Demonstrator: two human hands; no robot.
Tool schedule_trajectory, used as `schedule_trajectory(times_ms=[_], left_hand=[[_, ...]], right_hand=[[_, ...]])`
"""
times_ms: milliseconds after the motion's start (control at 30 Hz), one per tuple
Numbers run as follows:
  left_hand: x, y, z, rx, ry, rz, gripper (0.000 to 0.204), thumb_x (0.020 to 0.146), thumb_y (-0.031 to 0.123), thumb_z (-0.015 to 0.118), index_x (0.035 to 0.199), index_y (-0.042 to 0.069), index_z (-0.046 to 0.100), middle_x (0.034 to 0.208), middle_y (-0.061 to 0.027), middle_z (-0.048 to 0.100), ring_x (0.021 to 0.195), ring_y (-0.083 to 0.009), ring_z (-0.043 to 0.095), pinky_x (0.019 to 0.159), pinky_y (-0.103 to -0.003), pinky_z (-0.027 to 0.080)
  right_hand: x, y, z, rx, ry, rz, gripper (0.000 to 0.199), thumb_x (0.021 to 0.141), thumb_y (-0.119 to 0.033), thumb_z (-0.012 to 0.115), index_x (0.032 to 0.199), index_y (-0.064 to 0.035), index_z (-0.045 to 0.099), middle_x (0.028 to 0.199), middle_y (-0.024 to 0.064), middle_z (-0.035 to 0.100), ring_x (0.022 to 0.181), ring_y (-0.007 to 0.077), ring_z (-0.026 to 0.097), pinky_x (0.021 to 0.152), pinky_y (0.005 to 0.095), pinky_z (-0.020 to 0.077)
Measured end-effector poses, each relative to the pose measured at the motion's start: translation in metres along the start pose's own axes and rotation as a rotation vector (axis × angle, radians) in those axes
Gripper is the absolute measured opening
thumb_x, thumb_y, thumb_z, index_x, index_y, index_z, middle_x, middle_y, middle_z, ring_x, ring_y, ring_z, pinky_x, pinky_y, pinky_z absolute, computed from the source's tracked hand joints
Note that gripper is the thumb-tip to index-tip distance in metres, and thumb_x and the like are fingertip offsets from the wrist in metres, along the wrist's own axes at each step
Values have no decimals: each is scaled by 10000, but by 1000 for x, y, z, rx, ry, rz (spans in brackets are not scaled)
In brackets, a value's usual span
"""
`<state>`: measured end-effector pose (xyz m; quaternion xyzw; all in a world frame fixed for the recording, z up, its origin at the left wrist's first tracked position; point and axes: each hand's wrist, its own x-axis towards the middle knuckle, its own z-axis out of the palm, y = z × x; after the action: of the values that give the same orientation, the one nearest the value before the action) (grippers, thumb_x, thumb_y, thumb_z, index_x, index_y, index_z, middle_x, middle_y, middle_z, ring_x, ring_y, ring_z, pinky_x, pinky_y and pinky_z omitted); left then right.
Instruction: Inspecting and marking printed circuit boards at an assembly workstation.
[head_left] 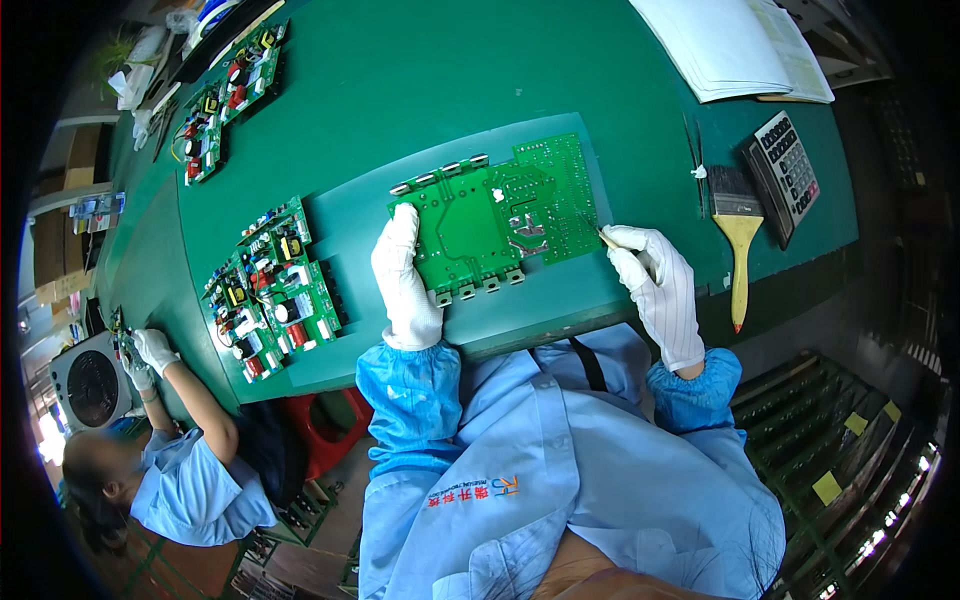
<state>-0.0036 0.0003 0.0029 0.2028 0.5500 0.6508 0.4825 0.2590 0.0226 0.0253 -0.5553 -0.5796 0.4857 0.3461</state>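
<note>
A green circuit board (463, 236) is turned solder side up, with metal tabs along its near and far edges. My left hand (402, 270), in a white glove, grips the board at its left end, the thumb lying over the edge. At the board's right edge is my right hand (657, 285), also gloved, with thumb and forefinger pinched together. Something small and thin shows at those fingertips, too small to name. Whether it touches the board I cannot tell. Beneath the board lies a pale translucent sheet (350, 215) on the green table mat (400, 70).
Several populated circuit boards (285, 305) sit to the left, with more boards (240, 85) at the far left. On the right are a yellow-handled brush (738, 230), a calculator (788, 165) and papers (725, 50). A co-worker (190, 460) sits at the left beside a fan (92, 385).
</note>
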Motion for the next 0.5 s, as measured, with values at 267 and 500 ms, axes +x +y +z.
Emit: schedule_trajectory(times_ms=[267,500], left_hand=[[-1,3,2,-3,-11,-17,333,1002,320,567,1104,20,672,1009,-28,658,892,-98,577,829,-272,470],[-1,1,1,-44,-37,11,317,1010,298,557,1112,19,667,1039,-29,659,926,-102,584,853,-275,469]], right_hand=[[1,2,3,35,35,5,206,911,-44,631,1109,-5,673,1016,68,670,739,82,566,635,235,464],[27,-6,-9,241,212,58,360,984,-277,590,1239,-22,605,883,11,593,603,19,410,510,190,324]])
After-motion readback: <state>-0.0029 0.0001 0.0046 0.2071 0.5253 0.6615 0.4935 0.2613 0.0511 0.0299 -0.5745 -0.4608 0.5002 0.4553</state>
